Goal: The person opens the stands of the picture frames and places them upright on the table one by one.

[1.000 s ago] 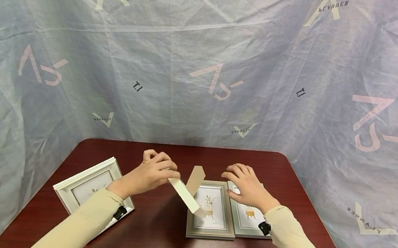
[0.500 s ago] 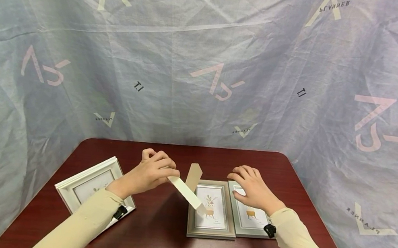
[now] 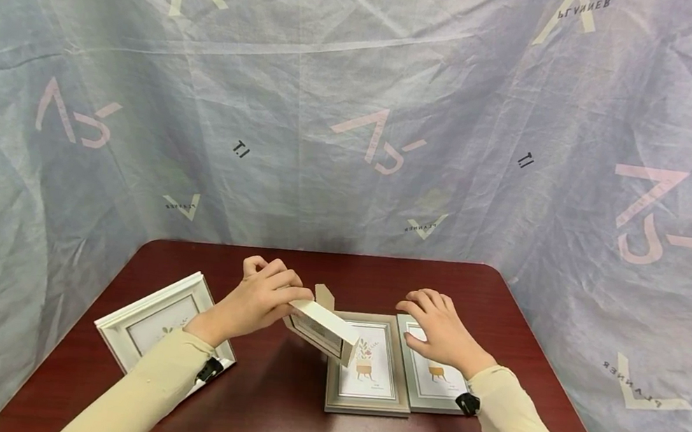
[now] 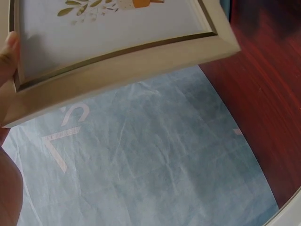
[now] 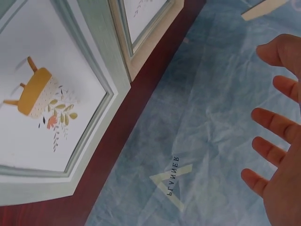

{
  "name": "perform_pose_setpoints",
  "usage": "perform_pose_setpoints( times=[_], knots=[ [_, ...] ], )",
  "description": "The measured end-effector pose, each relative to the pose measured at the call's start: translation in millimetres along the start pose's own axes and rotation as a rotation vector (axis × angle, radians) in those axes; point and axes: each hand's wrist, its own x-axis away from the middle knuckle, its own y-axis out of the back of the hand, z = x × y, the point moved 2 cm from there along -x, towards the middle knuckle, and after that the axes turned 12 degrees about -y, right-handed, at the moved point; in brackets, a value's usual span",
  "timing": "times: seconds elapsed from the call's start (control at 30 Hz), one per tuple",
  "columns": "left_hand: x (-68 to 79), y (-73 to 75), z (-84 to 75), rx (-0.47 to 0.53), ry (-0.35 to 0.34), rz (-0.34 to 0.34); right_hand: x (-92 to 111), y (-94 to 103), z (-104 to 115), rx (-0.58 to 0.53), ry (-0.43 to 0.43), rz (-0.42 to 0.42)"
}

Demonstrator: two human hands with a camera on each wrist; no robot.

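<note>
My left hand [image 3: 258, 300] grips one end of a cream picture frame [image 3: 331, 327], held tilted above the table with its easel leg [image 3: 324, 297] sticking up behind. In the left wrist view, the thumb lies on the border of this frame [image 4: 127, 66], which contains a plant print. My right hand [image 3: 441, 330], fingers spread and slightly bent, holds nothing. It is over a grey-green picture frame [image 3: 438, 388], covering part of it; the right wrist view shows them apart. Between the hands lies a beige picture frame [image 3: 367, 373], face up against the grey-green one, partly covered by the held frame.
On the left, a larger white picture frame [image 3: 147, 325] sits at an angle, partly hidden by the left forearm. The dark red table [image 3: 274, 413] has a grey printed cloth [image 3: 354, 139] hanging behind it and at both sides.
The left hand has turned the cream frame, so its inner face now shows and its leg appears shorter and further left. The right hand shifted slightly right, then stayed nearly still.
</note>
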Motion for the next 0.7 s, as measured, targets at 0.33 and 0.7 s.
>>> perform_pose_setpoints(
  times=[0.33, 0.7],
  knots=[
    [2.2, -5.7, -0.2, -0.055, 0.044, -0.05, 2, -2.6, 9, 0.001, -0.052, -0.012],
    [3.5, -14.8, 0.5, -0.11, 0.192, -0.046, 1, -9.7, 21, -0.011, -0.107, 0.012]
  ],
)
